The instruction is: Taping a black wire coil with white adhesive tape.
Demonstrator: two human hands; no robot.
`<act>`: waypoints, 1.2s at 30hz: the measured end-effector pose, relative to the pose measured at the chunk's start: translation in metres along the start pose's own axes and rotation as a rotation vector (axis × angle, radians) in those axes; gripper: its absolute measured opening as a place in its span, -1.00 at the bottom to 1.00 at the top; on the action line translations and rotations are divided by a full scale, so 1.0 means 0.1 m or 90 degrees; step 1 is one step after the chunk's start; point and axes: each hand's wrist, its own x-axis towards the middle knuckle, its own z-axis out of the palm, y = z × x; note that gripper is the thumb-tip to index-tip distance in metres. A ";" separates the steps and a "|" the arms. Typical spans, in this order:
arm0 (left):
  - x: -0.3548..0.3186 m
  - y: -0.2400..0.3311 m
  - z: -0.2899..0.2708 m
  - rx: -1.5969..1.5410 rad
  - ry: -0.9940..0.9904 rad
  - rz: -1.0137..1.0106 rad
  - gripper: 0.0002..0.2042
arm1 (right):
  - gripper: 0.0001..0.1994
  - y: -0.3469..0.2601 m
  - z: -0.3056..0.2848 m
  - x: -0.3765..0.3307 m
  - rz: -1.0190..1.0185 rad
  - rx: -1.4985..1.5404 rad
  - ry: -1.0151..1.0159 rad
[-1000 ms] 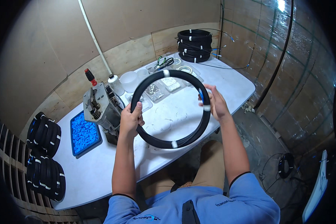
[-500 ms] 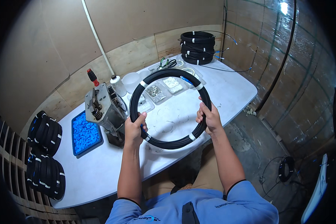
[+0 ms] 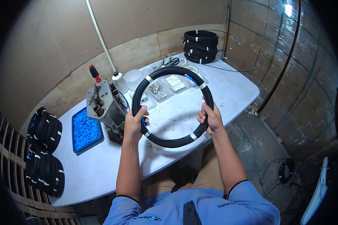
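A coil of black cable, bound with white tape bands, is held up over the table between both hands. My left hand grips its left side, thumb on the front and fingers curled around. My right hand is closed around the opposite side. Blue connector ends show at the upper right of the ring, and another blue piece lies by my left fingers. Through the ring, clear trays of small metal parts and white pieces are visible on the white table.
A metal press with a red-black handle stands left of the coil, beside a tray of blue parts. More coils are stacked at the far right and left edge. A bottle, tub and cutters sit behind.
The view has shifted slightly. Both hands keep their grip on the coil, which is nearly still and sits a touch higher in the picture.
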 end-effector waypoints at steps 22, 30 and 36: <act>-0.20 -0.08 -0.08 0.017 -0.192 -0.035 -0.39 | -0.69 0.00 -0.15 0.05 -0.010 0.064 0.035; -0.21 -0.18 0.04 0.050 -0.117 0.080 -0.51 | -0.69 -0.05 -0.08 0.02 -0.051 0.033 0.018; -0.20 -0.20 0.11 0.000 -0.060 0.087 -0.56 | -0.66 -0.03 -0.09 0.00 -0.087 0.036 -0.016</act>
